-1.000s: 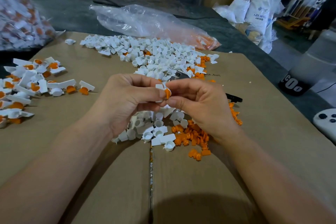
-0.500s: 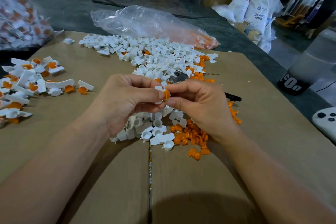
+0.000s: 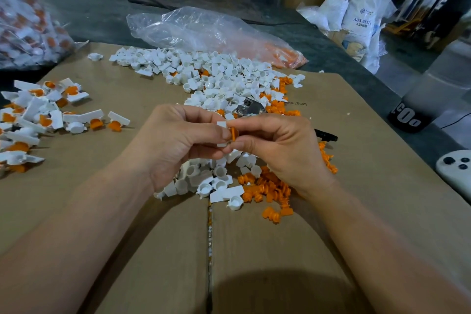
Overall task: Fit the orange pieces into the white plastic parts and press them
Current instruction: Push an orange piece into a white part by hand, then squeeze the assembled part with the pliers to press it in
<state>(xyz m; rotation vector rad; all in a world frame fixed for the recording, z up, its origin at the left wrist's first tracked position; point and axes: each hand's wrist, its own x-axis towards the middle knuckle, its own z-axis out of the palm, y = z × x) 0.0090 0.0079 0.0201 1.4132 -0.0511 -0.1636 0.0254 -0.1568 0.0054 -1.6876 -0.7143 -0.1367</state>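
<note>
Cardboard top (image 3: 331, 211): left hand (image 3: 175, 145) pinches white part (image 3: 221, 125), right hand (image 3: 280, 145) pinches orange piece (image 3: 233, 133) against it (loose piles beneath).

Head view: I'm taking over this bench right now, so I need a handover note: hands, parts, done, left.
Left hand pinches a small white plastic part; right hand pinches an orange plastic piece against it, not clearly seated.
Loose white parts and loose orange pieces lie heaped on the brown cardboard sheet.
Done: a pile of assembled white-and-orange parts at far left.
Left: press this one, then work through the heaps.
</note>
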